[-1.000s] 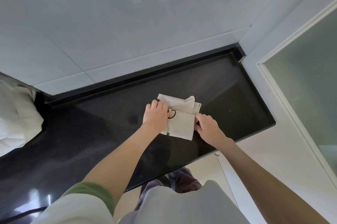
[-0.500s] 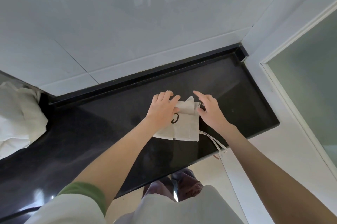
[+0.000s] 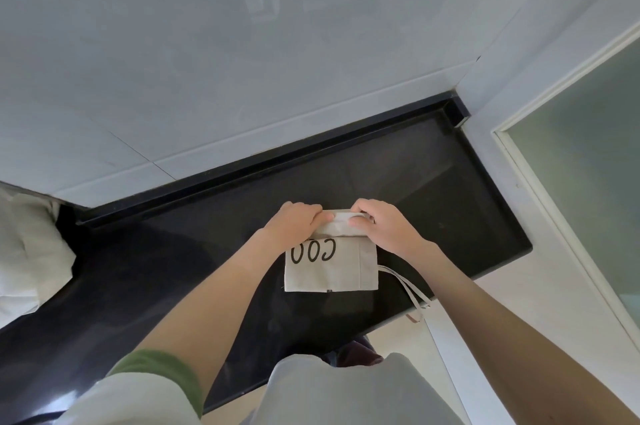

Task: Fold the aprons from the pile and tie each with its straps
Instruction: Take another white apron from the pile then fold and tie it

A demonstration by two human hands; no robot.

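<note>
Both hands grip the far edge of the folded apron (image 3: pixel 332 272) on the black table (image 3: pixel 450 203). The left hand (image 3: pixel 294 225) and right hand (image 3: pixel 388 230) sit side by side, fingers curled over a thick fold of cloth between them. Half a second ago the fingers were stretched out over that edge; now they are closed on it and the fold is turned up. The left hand has shifted off the cloth, so more black lettering shows below the knuckles. The straps (image 3: pixel 410 289) trail out under the right wrist, over the table's near edge. The pile (image 3: pixel 31 251) of white cloth lies well away beyond the left arm.
</note>
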